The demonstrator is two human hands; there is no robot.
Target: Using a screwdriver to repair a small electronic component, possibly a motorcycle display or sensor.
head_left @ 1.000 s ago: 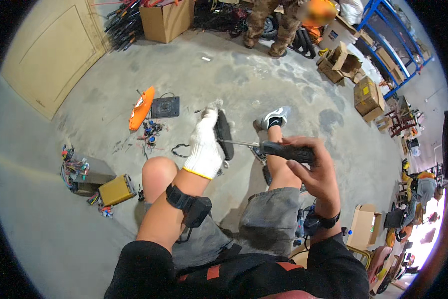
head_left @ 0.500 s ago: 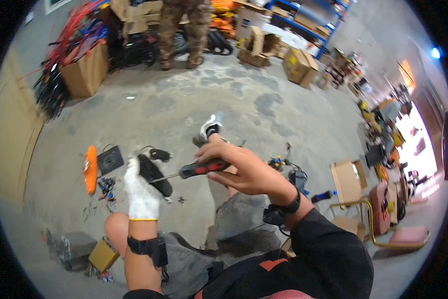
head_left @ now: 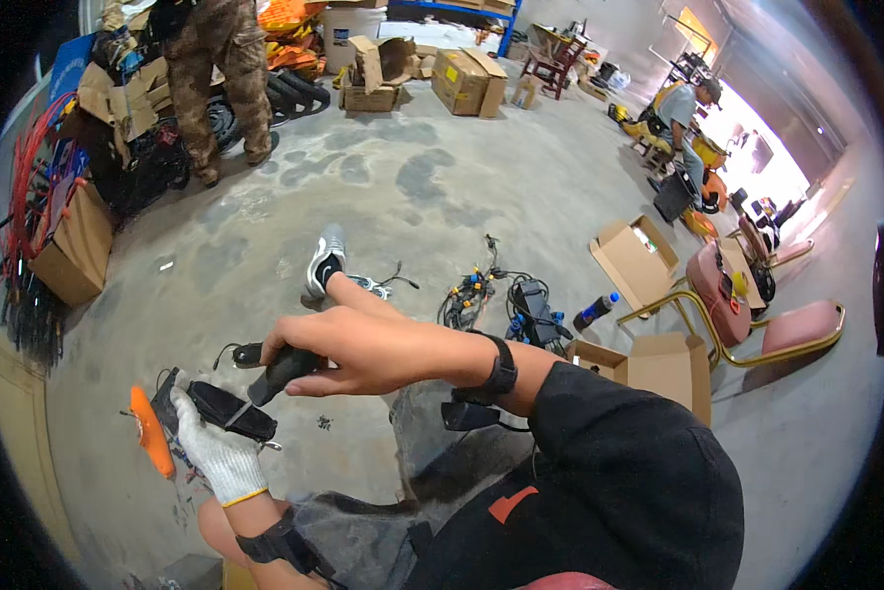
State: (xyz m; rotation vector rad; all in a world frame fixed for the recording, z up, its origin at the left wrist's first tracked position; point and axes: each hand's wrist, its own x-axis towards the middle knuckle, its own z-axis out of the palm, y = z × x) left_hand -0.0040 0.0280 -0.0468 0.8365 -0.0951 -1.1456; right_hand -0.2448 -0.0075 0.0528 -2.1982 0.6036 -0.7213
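Stained concrete floor (head_left: 481,187), cardboard boxes (head_left: 466,79), chairs (head_left: 757,324)

Bare concrete floor (head_left: 432,187) wide open ahead of hands, past raised shoe (head_left: 326,258). Cable tangle (head_left: 506,295) and bottle (head_left: 596,312) crowd right side near right forearm. Orange tool (head_left: 151,431) lies just left of gloved left hand (head_left: 215,454). Open cardboard boxes (head_left: 648,364) and chair (head_left: 757,329) block far right. Standing person (head_left: 215,79) and stacked boxes (head_left: 73,246) close off far left
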